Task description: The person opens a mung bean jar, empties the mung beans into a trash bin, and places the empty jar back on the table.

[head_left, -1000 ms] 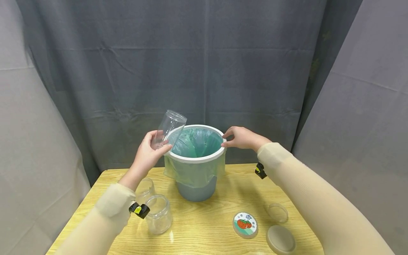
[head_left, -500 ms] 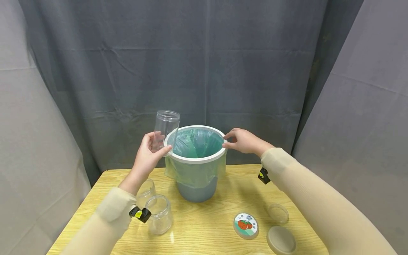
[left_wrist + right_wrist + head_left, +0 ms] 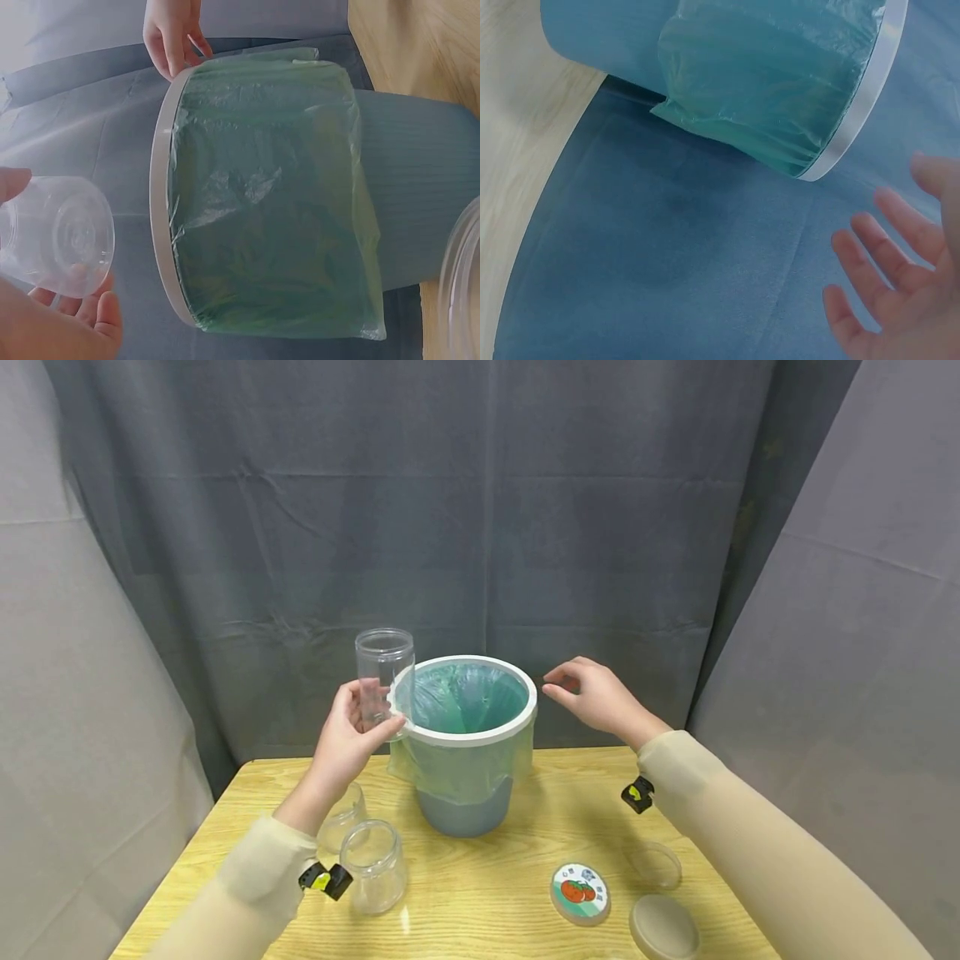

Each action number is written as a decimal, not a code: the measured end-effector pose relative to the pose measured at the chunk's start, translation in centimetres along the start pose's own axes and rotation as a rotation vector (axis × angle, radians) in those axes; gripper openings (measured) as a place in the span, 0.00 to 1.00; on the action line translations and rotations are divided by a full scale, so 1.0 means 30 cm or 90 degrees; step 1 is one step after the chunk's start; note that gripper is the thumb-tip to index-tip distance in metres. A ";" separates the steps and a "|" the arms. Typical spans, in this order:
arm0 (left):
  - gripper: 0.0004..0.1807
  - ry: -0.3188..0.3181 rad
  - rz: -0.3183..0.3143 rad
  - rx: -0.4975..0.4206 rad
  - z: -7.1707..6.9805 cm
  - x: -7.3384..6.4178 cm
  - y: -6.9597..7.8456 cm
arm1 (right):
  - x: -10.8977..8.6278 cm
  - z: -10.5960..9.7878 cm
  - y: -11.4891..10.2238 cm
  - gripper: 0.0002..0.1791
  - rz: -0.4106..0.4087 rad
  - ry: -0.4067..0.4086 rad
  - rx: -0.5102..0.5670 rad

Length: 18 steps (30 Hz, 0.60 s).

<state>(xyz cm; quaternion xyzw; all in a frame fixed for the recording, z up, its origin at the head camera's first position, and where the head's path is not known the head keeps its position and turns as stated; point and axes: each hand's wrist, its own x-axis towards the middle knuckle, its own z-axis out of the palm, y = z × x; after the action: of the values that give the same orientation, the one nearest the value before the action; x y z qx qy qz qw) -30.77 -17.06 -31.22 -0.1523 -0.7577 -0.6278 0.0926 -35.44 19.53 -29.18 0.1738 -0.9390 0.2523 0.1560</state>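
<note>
My left hand (image 3: 347, 739) grips a clear plastic jar (image 3: 385, 672) without a lid, held upright at the left of the trash can's rim. In the left wrist view the bottom of the jar (image 3: 73, 238) shows between thumb and fingers. The trash can (image 3: 463, 810) is grey-blue, lined with a green bag (image 3: 457, 768) under a white rim ring (image 3: 468, 740). My right hand (image 3: 596, 697) is just right of that rim with nothing in it. In the right wrist view the fingers of my right hand (image 3: 900, 277) are loosely bent and apart from the rim.
Two clear jars stand on the wooden table (image 3: 465, 910) at the left, a front jar (image 3: 377, 881) and a rear jar (image 3: 341, 822) partly behind my wrist. At the right lie a tomato-printed lid (image 3: 580, 893), a plain beige lid (image 3: 664, 927) and a clear ring-shaped lid (image 3: 658, 865).
The jar in my left hand has turned from tilted right to upright and moved slightly left and down. My right hand has let go of the rim and drawn off to the right.
</note>
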 end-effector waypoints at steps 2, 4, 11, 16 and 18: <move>0.36 -0.003 0.007 0.003 0.006 -0.012 -0.002 | -0.019 -0.002 0.000 0.16 0.007 0.006 0.004; 0.37 -0.009 0.012 0.013 0.013 -0.028 -0.002 | -0.038 0.000 0.002 0.16 0.014 0.014 0.007; 0.40 -0.022 0.038 0.061 0.039 -0.078 -0.022 | -0.107 0.017 0.011 0.17 0.020 0.046 0.019; 0.39 -0.027 0.058 0.079 0.060 -0.109 -0.041 | -0.157 0.042 0.007 0.19 0.021 0.053 0.016; 0.38 -0.029 0.064 0.086 0.068 -0.121 -0.050 | -0.177 0.054 0.002 0.20 0.018 0.054 0.016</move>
<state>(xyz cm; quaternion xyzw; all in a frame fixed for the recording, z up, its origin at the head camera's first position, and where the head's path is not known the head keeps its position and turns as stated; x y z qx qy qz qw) -27.80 -15.74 -34.21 -0.1983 -0.7914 -0.5663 0.1167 -31.06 20.05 -32.56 0.1520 -0.9307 0.2734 0.1896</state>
